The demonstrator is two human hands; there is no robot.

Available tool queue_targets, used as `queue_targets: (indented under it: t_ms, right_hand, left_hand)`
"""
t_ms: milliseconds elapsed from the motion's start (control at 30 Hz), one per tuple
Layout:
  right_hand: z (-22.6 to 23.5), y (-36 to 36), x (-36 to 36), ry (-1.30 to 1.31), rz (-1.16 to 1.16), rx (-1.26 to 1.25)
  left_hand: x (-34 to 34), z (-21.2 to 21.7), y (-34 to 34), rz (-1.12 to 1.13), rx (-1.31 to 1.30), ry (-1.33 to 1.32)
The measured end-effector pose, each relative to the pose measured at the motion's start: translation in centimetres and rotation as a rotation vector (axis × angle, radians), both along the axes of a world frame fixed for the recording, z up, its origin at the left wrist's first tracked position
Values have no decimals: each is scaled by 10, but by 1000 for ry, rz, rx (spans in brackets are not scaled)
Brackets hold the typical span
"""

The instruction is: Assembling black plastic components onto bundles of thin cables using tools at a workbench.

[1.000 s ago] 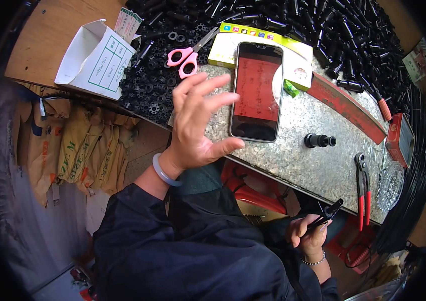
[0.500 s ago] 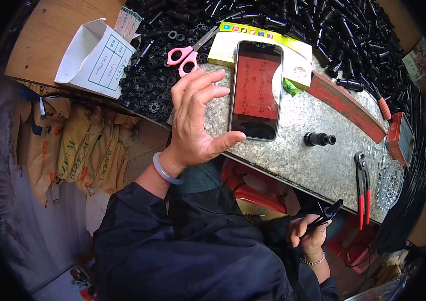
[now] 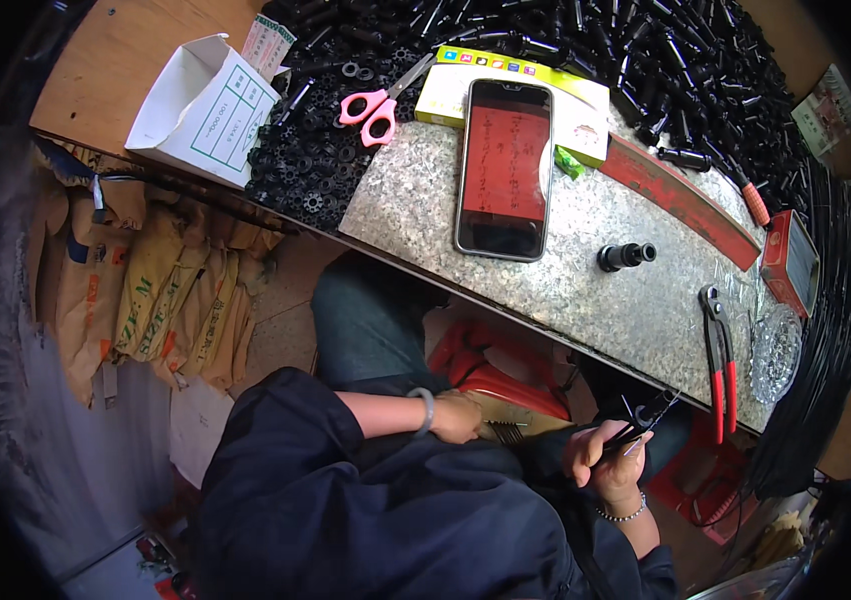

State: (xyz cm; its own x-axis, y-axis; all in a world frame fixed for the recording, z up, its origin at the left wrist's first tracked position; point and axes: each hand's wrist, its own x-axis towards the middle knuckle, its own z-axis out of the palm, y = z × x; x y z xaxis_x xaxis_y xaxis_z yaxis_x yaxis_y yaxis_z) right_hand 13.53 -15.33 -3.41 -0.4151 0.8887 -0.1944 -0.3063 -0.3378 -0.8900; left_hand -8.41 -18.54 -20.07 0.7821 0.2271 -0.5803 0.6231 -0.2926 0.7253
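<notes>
My left hand (image 3: 457,416), a pale bangle at its wrist, is low over my lap. Its fingers point down and are hidden, beside a row of thin dark prongs (image 3: 507,432). My right hand (image 3: 607,462), with a beaded bracelet, is closed on a black plastic part (image 3: 647,418) with thin rods sticking out, just off the table edge. On the granite-patterned table (image 3: 395,215) lies a phone (image 3: 503,170) with a red screen. To its right a short black tubular fitting (image 3: 626,256) lies on its side, and farther right are red-handled pliers (image 3: 716,365).
Black plastic parts (image 3: 635,60) pile up along the back, with small black toothed rings (image 3: 310,165) at left. Pink scissors (image 3: 375,108), a yellow-white box (image 3: 585,100), an open white carton (image 3: 205,110), a red metal strip (image 3: 685,205) and black rods (image 3: 825,330) surround the work spot.
My left hand has gone from beside the phone down to my lap. My right hand still holds the black part, almost in place. The whole view has shifted slightly.
</notes>
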Motion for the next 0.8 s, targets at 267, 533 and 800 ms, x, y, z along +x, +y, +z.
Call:
queue_targets:
  t_ms: [267,533,800]
  right_hand:
    - [1,-6,-2,-19,19,24]
    - [1,-13,-3,-31,-13,32]
    - [2,-14,1,-32,24,62]
  left_hand:
    - [32,-43,-20,-203,-260,19]
    - [26,-2,-5,-143,-340,10]
    - [-32,168,67,319,94,-140]
